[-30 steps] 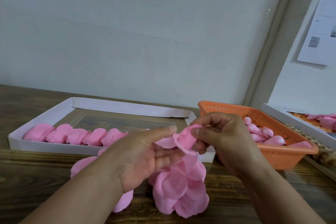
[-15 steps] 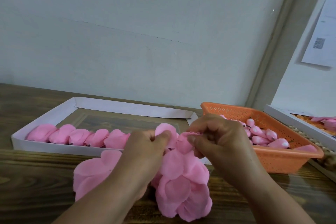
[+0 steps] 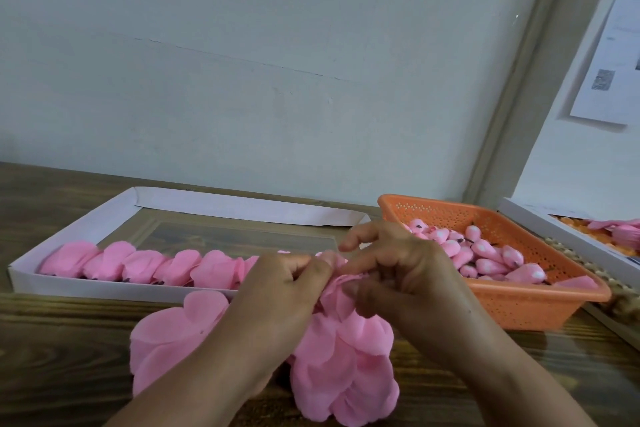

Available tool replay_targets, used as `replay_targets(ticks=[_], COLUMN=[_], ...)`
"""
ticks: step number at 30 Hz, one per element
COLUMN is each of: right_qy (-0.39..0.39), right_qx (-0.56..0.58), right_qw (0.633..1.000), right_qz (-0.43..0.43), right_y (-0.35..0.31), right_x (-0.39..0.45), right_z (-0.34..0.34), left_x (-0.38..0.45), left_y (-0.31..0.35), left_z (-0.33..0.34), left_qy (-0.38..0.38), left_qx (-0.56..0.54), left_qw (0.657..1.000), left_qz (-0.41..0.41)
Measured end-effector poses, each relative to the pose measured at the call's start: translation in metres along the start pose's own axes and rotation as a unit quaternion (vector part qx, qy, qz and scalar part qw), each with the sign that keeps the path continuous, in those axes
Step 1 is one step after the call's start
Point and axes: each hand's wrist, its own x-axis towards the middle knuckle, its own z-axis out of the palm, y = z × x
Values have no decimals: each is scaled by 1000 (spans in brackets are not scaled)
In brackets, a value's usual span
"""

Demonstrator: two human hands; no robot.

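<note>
Pink petals [image 3: 343,367] pinched by left hand [image 3: 287,291] and right hand [image 3: 398,277], above wooden table [image 3: 69,357]

I am watching a dark wooden table [image 3: 52,357] carrying everything here. Just behind the grip and stretching off to its left, a shallow white tray [image 3: 104,289] is lying on the wood. Right of the grip an orange basket [image 3: 519,308] is sitting, with a second white tray [image 3: 540,224] lying beyond it. Below and left of the grip, pink petals [image 3: 166,340] are spreading over the boards.

left hand [image 3: 277,291]: fingers curled, pinching | right hand [image 3: 401,282]: pinching, index finger lifted
</note>
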Motion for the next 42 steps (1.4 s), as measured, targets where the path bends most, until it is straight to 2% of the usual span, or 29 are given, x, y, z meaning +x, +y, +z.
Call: replay_targets(ticks=[7,12,17,22,27,31,42], right_qy=[42,45,47,59,35,12,11], right_qx=[40,52,70,24,-21,-51,-113], right_qw=[998,997,996,998,999,998,993], right_qz=[32,19,22,23,23,20,-7], right_y=[2,3,2,2,1,-3,-3], right_x=[3,2,2,1,1,0,0], right_z=[-4,-4,-6,-5,-3,-2,0], left_x=[5,6,6,3,3,3,-1], left_y=[-2,-6,-6,-3,-5,-4,2], left_z=[-1,-2,-4,-6,-3,-4,1], left_qy=[4,-7,-35,-60,11,61,95], left_qx=[-105,-95,-113,-103,-28,-17,13], left_qw=[994,995,993,993,999,997,994], left_qz=[-23,-5,-21,8,41,50,58])
